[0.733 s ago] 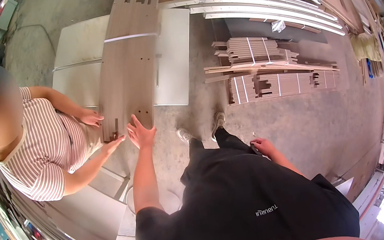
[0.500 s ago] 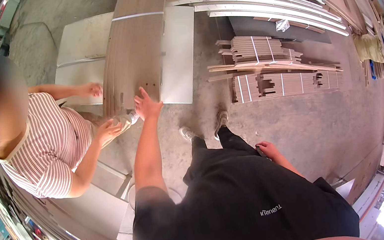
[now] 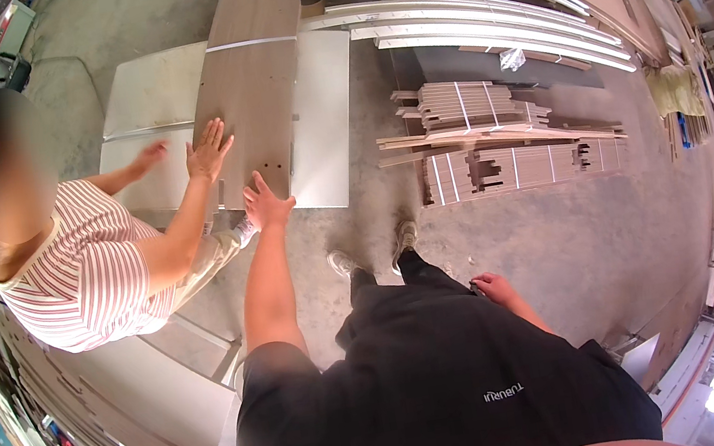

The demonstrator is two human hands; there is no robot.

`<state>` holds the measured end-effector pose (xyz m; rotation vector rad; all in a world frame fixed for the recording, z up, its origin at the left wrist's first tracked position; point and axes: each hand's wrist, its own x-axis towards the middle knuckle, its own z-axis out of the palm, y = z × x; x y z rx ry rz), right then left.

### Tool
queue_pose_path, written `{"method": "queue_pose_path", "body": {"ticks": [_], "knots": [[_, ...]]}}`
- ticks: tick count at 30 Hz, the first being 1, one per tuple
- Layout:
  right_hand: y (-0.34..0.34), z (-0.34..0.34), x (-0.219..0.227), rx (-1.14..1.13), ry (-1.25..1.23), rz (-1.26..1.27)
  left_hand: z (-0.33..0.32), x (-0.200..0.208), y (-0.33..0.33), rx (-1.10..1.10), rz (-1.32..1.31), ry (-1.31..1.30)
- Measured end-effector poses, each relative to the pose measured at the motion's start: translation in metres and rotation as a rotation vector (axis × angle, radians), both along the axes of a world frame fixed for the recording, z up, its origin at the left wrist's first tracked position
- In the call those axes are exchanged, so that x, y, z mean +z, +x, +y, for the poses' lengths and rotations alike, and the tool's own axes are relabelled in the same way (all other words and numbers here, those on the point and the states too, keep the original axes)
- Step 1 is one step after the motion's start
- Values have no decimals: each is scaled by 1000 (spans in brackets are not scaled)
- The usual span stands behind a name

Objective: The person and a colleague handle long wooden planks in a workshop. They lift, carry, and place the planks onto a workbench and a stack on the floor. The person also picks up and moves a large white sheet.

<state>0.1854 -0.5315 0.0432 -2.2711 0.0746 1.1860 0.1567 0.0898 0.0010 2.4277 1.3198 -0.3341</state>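
Note:
A long stack of brown boards [image 3: 252, 81], bound with a pale strap [image 3: 252, 42], lies in front of me on the left. My left hand [image 3: 266, 205] is at its near end, fingers spread, thumb pointing right; the fingertips reach the end of the top board, near its small dark holes. Down at my right side, my right hand [image 3: 496, 286] is closed around a small dark thing I cannot make out. A person in a striped shirt [image 3: 91, 256] stands at the left, one hand [image 3: 207, 151] flat on the top board and the other hand [image 3: 148, 156] beside the stack.
Under the boards are pale panels [image 3: 330, 124]. Strapped bundles of brown slats [image 3: 530, 166] lie on the floor to the right, with long white strips [image 3: 482, 12] behind them. More boards and a pale panel [image 3: 154, 386] are at the lower left.
The person in the striped shirt has brought one hand up onto the top board. My left hand stays by the near end and sits slightly lower in view. My right hand remains at my side.

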Motion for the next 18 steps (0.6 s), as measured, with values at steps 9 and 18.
{"method": "queue_pose_path", "body": {"ticks": [9,18], "knots": [[21,-14,-22,35,-7,27,-9,9,-3,29,-9,-96],[70,-43,-53,75,116,-31,-161,-35,-101,94,-21,22]]}}
